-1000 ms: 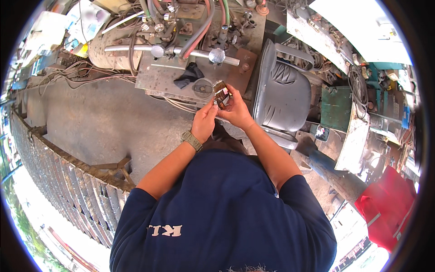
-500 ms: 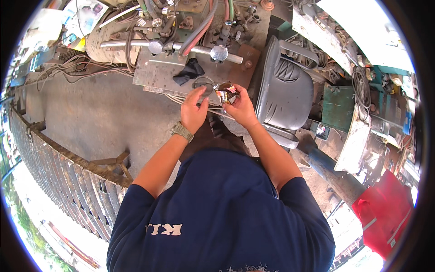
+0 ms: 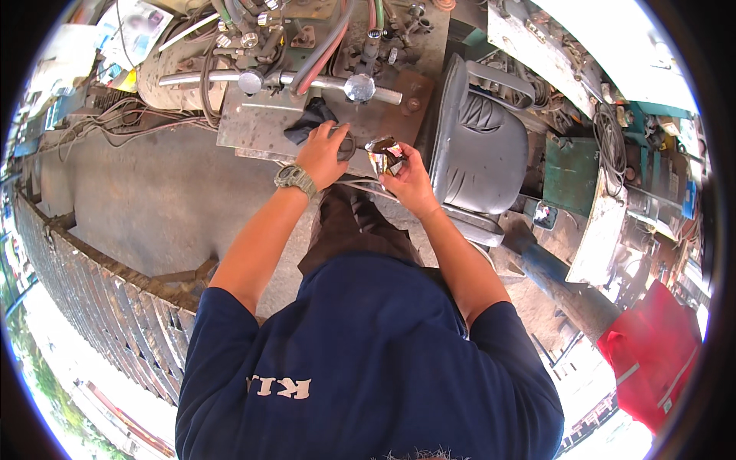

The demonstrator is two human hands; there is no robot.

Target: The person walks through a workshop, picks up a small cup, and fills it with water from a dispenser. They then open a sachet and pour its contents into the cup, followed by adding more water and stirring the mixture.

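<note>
A torn-looking, shiny foil packet (image 3: 385, 156) with brown and coloured patches is held in my right hand (image 3: 412, 184), fingers closed around its right side. My left hand (image 3: 322, 158) reaches to the near edge of the metal table (image 3: 257, 132). Its thumb and fingers curl around the left side of a round dark container (image 3: 349, 146), which stands just left of the packet. My palm and fingers partly hide this container, and its contents cannot be made out. A crumpled black cloth (image 3: 310, 119) lies right behind my left fingertips.
A metal bar (image 3: 284, 79) with round ends and hoses (image 3: 326, 57) lies across the table behind. To the right stands a black padded chair (image 3: 487, 153). Cables (image 3: 115, 115) run along the left, and a slatted metal piece (image 3: 107, 307) lies lower left. Red fabric (image 3: 652, 356) is lower right.
My left hand has moved forward from in front of the table edge onto the round dark container. My right hand keeps the packet in nearly the same place.
</note>
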